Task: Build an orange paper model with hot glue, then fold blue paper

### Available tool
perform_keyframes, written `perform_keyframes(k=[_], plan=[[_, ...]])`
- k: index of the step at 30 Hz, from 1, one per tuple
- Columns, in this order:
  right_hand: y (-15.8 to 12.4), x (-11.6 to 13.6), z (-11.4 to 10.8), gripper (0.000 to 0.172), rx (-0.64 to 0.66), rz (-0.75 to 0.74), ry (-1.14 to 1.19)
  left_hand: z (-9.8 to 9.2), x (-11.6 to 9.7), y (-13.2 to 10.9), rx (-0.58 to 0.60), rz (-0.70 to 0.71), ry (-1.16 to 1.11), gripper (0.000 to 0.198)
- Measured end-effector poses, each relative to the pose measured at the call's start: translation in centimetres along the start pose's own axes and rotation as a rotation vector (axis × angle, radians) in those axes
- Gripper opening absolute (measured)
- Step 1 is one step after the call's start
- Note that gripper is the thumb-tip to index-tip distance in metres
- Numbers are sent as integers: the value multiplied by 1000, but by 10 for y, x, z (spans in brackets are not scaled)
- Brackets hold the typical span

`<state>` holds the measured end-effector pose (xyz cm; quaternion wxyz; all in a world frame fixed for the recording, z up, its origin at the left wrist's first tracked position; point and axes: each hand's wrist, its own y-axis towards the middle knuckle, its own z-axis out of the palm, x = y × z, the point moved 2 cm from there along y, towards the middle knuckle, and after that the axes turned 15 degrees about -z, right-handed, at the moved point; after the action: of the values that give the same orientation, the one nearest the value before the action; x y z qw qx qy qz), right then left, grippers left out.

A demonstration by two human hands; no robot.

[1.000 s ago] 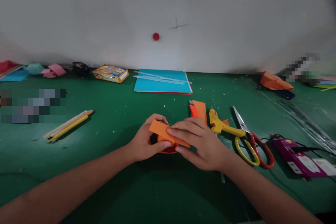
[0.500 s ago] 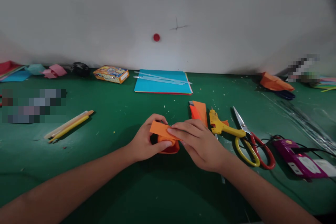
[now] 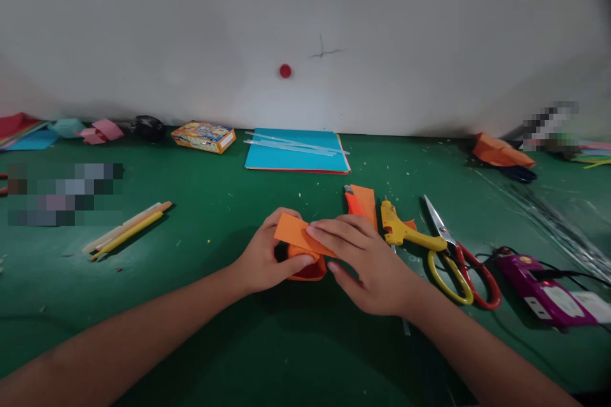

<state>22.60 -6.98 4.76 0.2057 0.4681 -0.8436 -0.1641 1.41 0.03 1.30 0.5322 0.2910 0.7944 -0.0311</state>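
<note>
An orange paper strip (image 3: 296, 233) lies across the top of a small rolled orange paper piece (image 3: 310, 267) at the middle of the green table (image 3: 214, 331). My left hand (image 3: 265, 257) is curled round the rolled piece from the left, thumb on its front. My right hand (image 3: 367, 261) lies over the strip's right end, fingers pressing it down onto the roll. Just behind my right hand sit an orange utility knife (image 3: 353, 201) with a folded orange sheet (image 3: 366, 200).
To the right lie a yellow glue gun (image 3: 405, 232), red-and-yellow scissors (image 3: 456, 257) and a purple device with cables (image 3: 537, 286). A blue paper stack (image 3: 296, 159) and small box (image 3: 203, 137) sit at the back by the white wall. Yellow paper sticks (image 3: 126, 230) lie left.
My right hand has shifted slightly along the strip, and the strip's left end has lifted a little. The left hand keeps its hold on the roll.
</note>
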Motion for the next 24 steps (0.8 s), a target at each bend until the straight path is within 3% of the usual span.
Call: perform_keyframes(k=[7,17,24], plan=[[2,7,2,70,162,-34,78,0,2,-1,15,-39,-34,39],[0,3,2,73,149,-34,102,1,0,0,18,-34,-72,35],[-1,3,4,72,227,-41,77,2,1,0,19,-24,-89,39]])
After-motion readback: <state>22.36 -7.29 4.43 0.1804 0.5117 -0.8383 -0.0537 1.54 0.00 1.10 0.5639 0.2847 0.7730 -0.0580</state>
